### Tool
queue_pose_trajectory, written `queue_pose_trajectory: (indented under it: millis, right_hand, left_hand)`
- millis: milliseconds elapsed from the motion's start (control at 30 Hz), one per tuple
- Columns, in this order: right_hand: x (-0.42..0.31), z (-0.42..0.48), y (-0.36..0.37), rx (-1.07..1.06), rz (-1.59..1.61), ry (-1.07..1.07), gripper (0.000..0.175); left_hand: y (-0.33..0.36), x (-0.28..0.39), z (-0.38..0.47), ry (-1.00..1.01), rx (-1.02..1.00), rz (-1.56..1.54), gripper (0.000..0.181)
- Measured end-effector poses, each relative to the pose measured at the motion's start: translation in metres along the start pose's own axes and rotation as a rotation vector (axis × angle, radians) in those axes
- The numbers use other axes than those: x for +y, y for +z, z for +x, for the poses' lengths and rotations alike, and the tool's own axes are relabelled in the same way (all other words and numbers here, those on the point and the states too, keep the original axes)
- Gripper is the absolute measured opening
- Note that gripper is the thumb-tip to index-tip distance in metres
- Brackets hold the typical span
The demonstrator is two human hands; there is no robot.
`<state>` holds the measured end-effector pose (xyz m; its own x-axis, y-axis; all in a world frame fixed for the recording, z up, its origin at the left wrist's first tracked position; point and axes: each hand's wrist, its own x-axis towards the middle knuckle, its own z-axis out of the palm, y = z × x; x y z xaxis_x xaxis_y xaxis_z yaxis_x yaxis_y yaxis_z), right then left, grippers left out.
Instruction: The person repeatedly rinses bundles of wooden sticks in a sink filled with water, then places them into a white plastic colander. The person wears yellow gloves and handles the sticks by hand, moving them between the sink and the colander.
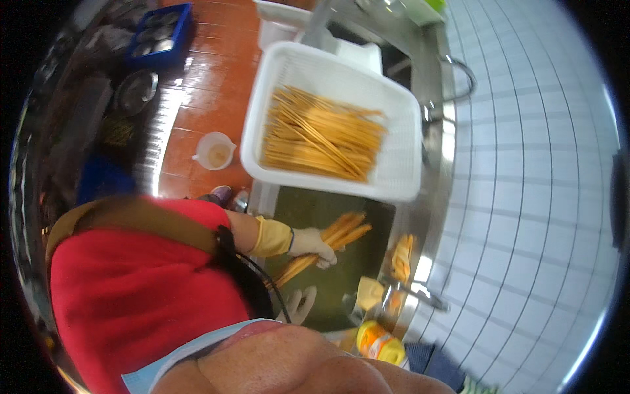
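Note:
My left hand (315,247), in a pale glove with a yellow cuff, grips a bundle of long yellow-brown sticks (347,230), which look like wooden chopsticks, over a sink basin (354,290) of murky greenish liquid. Lower down, my right hand (299,304) shows only as pale gloved fingers, partly cut off by my face; whether it holds anything cannot be told. Beyond the left hand, a white plastic basket (332,187) rests across the sink, with many similar sticks (320,138) lying in it, mostly side by side, a few crosswise on top.
Along the sink's wall side are a faucet (418,293), an orange-yellow crumpled item (402,258) and a yellow container (379,343). A second faucet (462,79) curves beside the basket. On the tiled floor stand a white plastic pitcher (215,151) and a blue crate (184,29) holding metal items.

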<state>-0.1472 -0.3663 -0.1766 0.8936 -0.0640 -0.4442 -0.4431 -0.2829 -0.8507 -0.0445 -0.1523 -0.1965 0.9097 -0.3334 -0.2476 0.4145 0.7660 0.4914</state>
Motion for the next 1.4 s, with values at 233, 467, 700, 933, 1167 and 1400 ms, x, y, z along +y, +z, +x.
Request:
queue_pose_trajectory:
  millis: [233,467,700,933,1167,1400]
  right_hand:
    - [-0.044,0.030,0.062,-0.345,0.219,-0.044,0.080]
    - [0.003,0.054,0.063,-0.221,0.016,-0.017,0.033]
    - [0.017,0.078,0.065,-0.269,0.011,0.115,0.041]
    - [0.016,0.092,0.065,-0.250,-0.071,0.058,0.030]
    - [0.016,0.135,0.072,-0.293,-0.060,0.068,0.024]
    - [0.000,0.254,0.068,-0.249,-0.177,0.050,0.026]
  left_hand:
    - [0.024,-0.006,0.001,-0.097,0.032,-0.055,0.057]
    - [0.017,-0.023,0.021,-0.055,-0.009,-0.009,0.059]
    - [-0.010,-0.043,0.038,-0.105,0.134,0.216,0.068]
    - [-0.030,-0.045,0.049,-0.086,0.119,0.086,0.062]
    - [-0.047,-0.047,0.085,-0.120,0.222,0.066,0.057]
    - [-0.081,-0.024,0.201,-0.062,0.240,0.387,0.056]
